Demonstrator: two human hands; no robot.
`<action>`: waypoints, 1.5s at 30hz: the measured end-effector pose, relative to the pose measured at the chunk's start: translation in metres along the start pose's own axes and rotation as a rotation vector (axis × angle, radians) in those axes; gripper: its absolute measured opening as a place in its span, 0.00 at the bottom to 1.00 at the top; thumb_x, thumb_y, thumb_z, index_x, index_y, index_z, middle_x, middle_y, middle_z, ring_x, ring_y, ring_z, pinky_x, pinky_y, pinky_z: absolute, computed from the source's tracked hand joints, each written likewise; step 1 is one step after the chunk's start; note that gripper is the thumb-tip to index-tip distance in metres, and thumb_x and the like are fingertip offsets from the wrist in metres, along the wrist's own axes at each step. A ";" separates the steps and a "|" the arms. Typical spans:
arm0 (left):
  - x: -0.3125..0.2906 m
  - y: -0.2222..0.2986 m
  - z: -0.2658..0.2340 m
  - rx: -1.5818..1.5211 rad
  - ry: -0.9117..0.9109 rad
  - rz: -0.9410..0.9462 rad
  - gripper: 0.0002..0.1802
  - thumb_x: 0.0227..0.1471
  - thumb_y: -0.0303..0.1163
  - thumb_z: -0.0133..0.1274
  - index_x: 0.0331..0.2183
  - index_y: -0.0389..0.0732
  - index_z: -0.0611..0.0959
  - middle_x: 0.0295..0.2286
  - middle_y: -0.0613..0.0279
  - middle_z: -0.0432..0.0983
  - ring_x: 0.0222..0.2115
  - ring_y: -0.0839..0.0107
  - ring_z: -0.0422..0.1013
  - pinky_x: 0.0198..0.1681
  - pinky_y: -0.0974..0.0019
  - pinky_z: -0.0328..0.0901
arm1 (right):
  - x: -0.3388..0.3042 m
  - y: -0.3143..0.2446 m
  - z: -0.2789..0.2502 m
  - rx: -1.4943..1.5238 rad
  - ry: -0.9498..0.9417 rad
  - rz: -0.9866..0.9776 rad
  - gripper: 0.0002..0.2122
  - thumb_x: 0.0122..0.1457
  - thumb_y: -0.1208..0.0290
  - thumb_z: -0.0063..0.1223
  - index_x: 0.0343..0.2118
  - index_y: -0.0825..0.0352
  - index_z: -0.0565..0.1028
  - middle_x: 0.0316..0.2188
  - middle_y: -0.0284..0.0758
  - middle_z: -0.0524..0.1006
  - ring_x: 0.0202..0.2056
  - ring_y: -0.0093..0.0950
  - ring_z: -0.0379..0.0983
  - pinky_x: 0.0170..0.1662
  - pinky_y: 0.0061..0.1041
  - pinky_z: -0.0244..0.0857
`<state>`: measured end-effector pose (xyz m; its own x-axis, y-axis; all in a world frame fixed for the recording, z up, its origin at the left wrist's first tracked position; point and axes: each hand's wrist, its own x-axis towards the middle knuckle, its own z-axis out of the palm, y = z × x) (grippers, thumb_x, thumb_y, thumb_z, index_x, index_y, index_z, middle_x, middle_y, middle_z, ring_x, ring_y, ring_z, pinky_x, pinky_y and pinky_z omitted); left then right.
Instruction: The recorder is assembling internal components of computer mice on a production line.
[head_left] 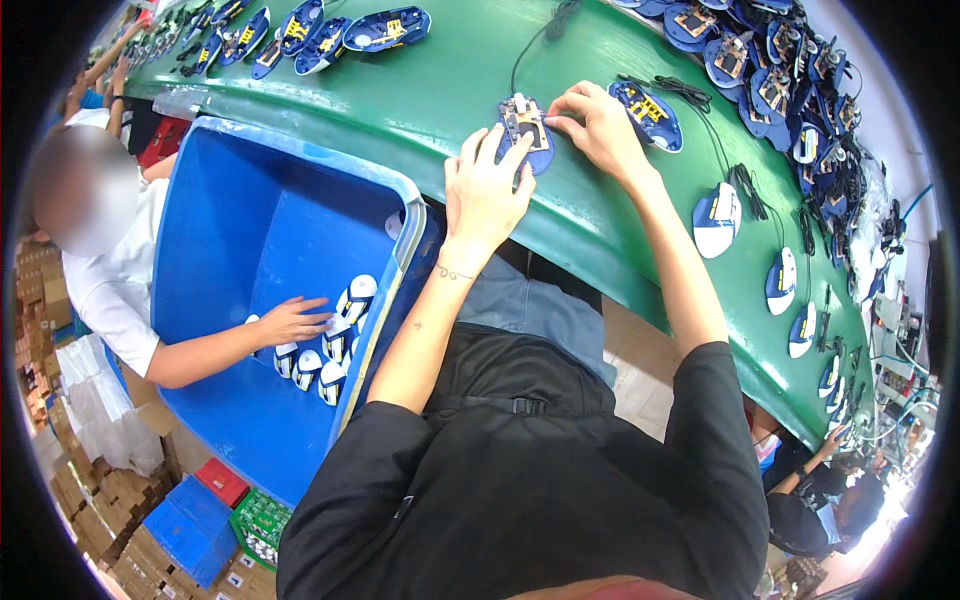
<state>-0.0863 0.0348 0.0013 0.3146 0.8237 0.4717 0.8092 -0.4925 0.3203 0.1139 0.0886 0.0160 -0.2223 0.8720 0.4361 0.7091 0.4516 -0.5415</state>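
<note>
leaning over a green tabletop (pixel 450 85), a person in black has both bare hands at a blue mouse base (pixel 541 162) with an exposed circuit board (pixel 528 117), lying close to the near edge, probably for easy reach. the left hand (pixel 482 190) holds its near left side, fingers curved and partly spread, apparently to stop it sliding. the right hand (pixel 592 125) is at its right side, thumb and index finger nearly meeting; whether they pinch something small, i cannot tell. a black cable (pixel 515 72) leads toward the far edge, seemingly out of the way. just right, an open blue shell (pixel 660 128) waits within reach. beyond the near edge, a co-worker's hand (pixel 290 323) reaches over mice (pixel 331 382) in a blue bin (pixel 225 230).
</note>
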 end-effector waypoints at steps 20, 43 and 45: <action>0.003 -0.006 0.008 -0.030 -0.028 0.017 0.20 0.50 0.38 0.57 0.47 0.55 0.82 0.50 0.61 0.73 0.52 0.63 0.66 0.47 0.55 0.61 | -0.023 -0.058 0.021 -0.134 -0.095 0.322 0.11 0.58 0.69 0.49 0.32 0.71 0.81 0.26 0.46 0.76 0.30 0.44 0.76 0.37 0.38 0.70; 0.005 -0.018 -0.002 -0.146 -0.077 0.026 0.21 0.50 0.35 0.57 0.47 0.60 0.82 0.49 0.63 0.74 0.49 0.65 0.68 0.43 0.59 0.61 | 0.097 -0.020 0.002 0.000 0.191 0.228 0.08 0.53 0.67 0.60 0.33 0.65 0.83 0.27 0.40 0.82 0.28 0.30 0.81 0.35 0.27 0.73; 0.003 -0.021 0.002 -0.174 -0.030 0.056 0.21 0.49 0.35 0.58 0.48 0.60 0.82 0.48 0.64 0.75 0.49 0.66 0.70 0.42 0.60 0.62 | 0.152 0.009 0.013 -0.090 0.228 0.142 0.09 0.54 0.67 0.57 0.33 0.65 0.83 0.28 0.43 0.81 0.30 0.37 0.81 0.38 0.32 0.73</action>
<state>-0.1013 0.0480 -0.0051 0.3731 0.8004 0.4692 0.6928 -0.5768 0.4329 0.0776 0.2276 0.0687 0.0326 0.8555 0.5168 0.7812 0.3007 -0.5471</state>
